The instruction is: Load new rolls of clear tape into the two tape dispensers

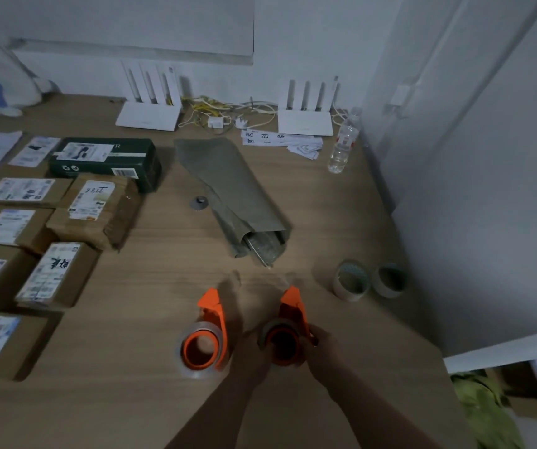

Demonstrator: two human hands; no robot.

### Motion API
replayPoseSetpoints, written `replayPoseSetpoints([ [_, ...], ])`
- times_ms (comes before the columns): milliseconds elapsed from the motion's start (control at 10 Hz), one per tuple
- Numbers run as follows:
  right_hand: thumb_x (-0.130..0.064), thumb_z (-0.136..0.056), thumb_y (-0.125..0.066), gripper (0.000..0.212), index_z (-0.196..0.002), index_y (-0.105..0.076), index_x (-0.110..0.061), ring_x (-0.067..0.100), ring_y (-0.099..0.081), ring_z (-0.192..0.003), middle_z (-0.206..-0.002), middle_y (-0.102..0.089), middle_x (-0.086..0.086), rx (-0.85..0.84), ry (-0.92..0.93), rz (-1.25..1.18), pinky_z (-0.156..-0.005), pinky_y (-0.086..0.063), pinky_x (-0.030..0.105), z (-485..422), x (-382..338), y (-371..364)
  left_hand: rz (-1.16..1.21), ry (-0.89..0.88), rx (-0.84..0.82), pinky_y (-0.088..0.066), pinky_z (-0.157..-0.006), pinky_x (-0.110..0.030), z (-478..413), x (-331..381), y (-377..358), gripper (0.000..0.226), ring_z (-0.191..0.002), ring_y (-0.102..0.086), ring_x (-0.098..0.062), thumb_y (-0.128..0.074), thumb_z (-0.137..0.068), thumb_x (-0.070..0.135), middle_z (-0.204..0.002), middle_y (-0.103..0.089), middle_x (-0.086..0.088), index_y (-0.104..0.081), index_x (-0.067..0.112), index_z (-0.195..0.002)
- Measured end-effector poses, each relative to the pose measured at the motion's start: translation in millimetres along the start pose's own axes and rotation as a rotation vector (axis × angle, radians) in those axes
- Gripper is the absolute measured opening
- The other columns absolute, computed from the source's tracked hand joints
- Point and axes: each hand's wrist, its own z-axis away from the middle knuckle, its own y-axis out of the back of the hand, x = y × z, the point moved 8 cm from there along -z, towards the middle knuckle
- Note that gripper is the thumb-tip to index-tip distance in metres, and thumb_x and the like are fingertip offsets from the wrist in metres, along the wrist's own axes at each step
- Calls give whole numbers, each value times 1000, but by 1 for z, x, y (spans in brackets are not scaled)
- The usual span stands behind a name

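Dim light is falling across a wooden desk [163, 254] that is sitting against a white wall.

From the head camera, two orange tape dispensers are lying near the front edge. The left dispenser [207, 335] is resting on the desk by itself, with a clear tape roll [184, 361] sitting around its orange hub, untouched by either hand. Just beside it, the right dispenser [289, 322] is being held by both hands: the left hand [254, 354] is curling around the lower left of its roll [265, 333], and the right hand [320, 351] is closing on the dispenser's right side. How tightly the fingers are gripping is hard to tell in the blur.

Well apart to the right, two more tape rolls [351, 281] are standing side by side near the wall. Behind the dispensers, a grey-green paper wrapper [228, 179] is lying open, with what look like clear rolls showing at its near end; a small metal disc [199, 202] is sitting just left of it.

Cardboard parcels [95, 209] with printed labels are covering the left side, along with a dark green box [105, 160]. At the back, two white routers [149, 115] are standing among loose cables, and a plastic bottle [343, 144] is standing at the right.
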Motion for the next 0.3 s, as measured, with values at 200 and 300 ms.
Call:
replayPoseSetpoints([
  [200, -8, -92, -62, 46, -135, -48, 2, 30, -61, -105, -129, -58, 18, 41, -82, -134, -75, -52, 20, 6, 12, -9, 37, 40, -1, -52, -92, -40, 9, -15, 3, 63, -113, -63, -19, -58, -64, 45, -121, -67, 0, -57, 25, -124],
  [300, -19, -86, -71, 76, -149, -32, -6, 34, -50, -128, -144, -46, 20, 79, -94, -145, -102, -48, 50, 10, 9, -13, 84, 27, -12, -54, -94, -42, 14, -10, 9, 69, -114, -63, -17, -60, -64, 40, -125, -66, 1, -50, 35, -132],
])
